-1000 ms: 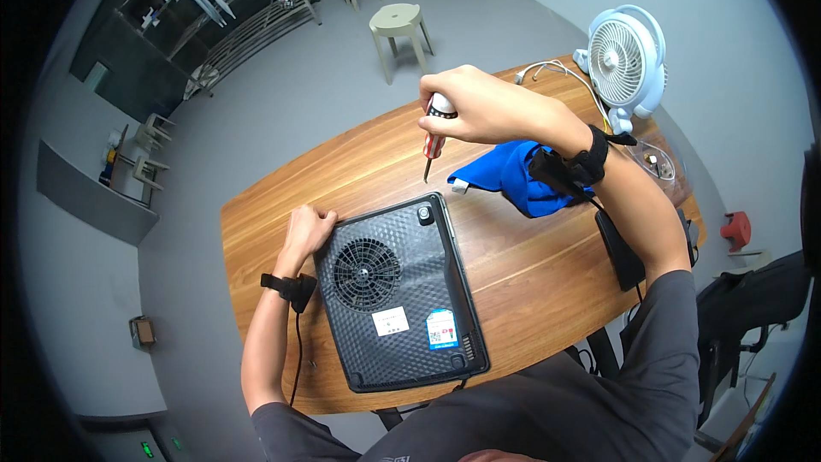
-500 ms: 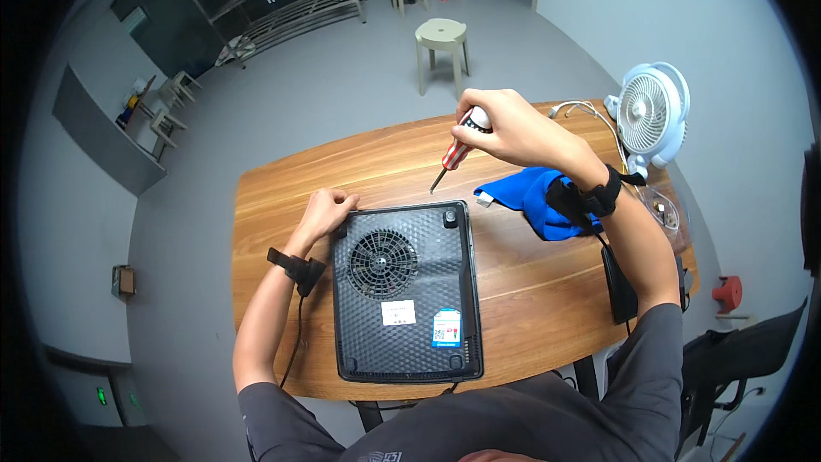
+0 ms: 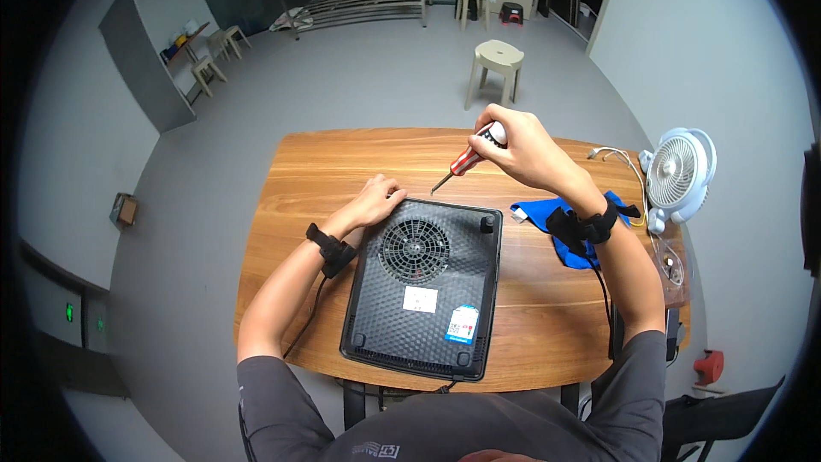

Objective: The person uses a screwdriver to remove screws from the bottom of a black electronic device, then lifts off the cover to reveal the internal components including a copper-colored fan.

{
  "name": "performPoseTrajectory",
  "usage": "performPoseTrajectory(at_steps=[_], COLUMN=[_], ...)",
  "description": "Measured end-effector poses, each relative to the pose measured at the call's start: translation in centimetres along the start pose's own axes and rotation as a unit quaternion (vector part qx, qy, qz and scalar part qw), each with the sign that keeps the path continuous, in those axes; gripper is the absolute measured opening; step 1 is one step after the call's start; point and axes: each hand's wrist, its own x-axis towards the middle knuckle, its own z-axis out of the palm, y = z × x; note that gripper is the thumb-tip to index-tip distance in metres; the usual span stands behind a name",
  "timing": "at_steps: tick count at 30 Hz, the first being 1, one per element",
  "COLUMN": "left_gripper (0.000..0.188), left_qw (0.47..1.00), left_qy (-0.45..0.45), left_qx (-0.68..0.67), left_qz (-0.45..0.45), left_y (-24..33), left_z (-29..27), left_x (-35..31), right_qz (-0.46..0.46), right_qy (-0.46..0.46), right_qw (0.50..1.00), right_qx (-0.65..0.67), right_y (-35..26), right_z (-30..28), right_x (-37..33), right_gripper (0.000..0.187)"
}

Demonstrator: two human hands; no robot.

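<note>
A black induction cooker (image 3: 393,299) lies upside down on the wooden table, its round fan grille (image 3: 416,250) and two stickers facing up. At its far left corner rests my left hand (image 3: 379,199), fingers bent round the edge. My right hand (image 3: 513,141) is closed round a screwdriver (image 3: 470,159) with a red, white and dark handle. The shaft slants down to the left, with its tip just beyond the cooker's far edge. Something small seems to sit at that tip, too tiny to make out. Beneath my right wrist is a crumpled blue cloth (image 3: 569,244).
A white fan (image 3: 676,169) stands at the table's right edge, with cables (image 3: 620,154) and a clear bag (image 3: 671,269) nearby. Black straps with cords circle both wrists. Beyond the table stands a beige stool (image 3: 499,56), and a metal rack (image 3: 368,4) is farther back.
The whole view has shifted and turned a little. Relative to the cooker, my right hand has carried the screwdriver leftward, nearer my left hand. My left hand stays at the same corner.
</note>
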Motion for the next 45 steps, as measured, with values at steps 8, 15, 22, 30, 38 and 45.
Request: performPoseTrajectory(at_steps=[8, 15, 22, 30, 38, 45], left_gripper=[0.034, 0.038, 0.024, 0.015, 0.017, 0.012], left_qw=[0.995, 0.985, 0.98, 0.984, 0.989, 0.992], left_qy=[0.029, 0.098, 0.151, 0.149, 0.145, 0.079], left_qx=[-0.091, -0.135, -0.125, -0.094, -0.039, 0.048], left_qz=[0.005, 0.05, 0.043, 0.033, -0.011, -0.089], left_y=[0.2, 1.8, 1.8, 1.1, 0.0, -4.1], left_z=[-1.8, -4.6, -5.1, -5.4, -4.9, -4.2], left_x=[-2.4, -6.7, -10.6, -13.8, -16.5, -22.5], right_qz=[-0.015, -0.063, -0.067, -0.093, -0.088, 0.05], right_qy=[-0.027, -0.044, -0.055, -0.061, -0.029, 0.051], right_qw=[1.0, 0.997, 0.996, 0.993, 0.995, 0.993], right_qx=[0.005, 0.001, 0.006, 0.042, 0.033, 0.095], right_y=[-2.7, -4.8, -6.3, -7.6, -8.1, -4.8], right_z=[2.7, 5.3, 8.4, 10.7, 11.3, 9.1], right_x=[2.5, 3.4, 4.1, 3.7, 1.5, -3.2], right_gripper=[0.027, 0.025, 0.03, 0.032, 0.032, 0.03])
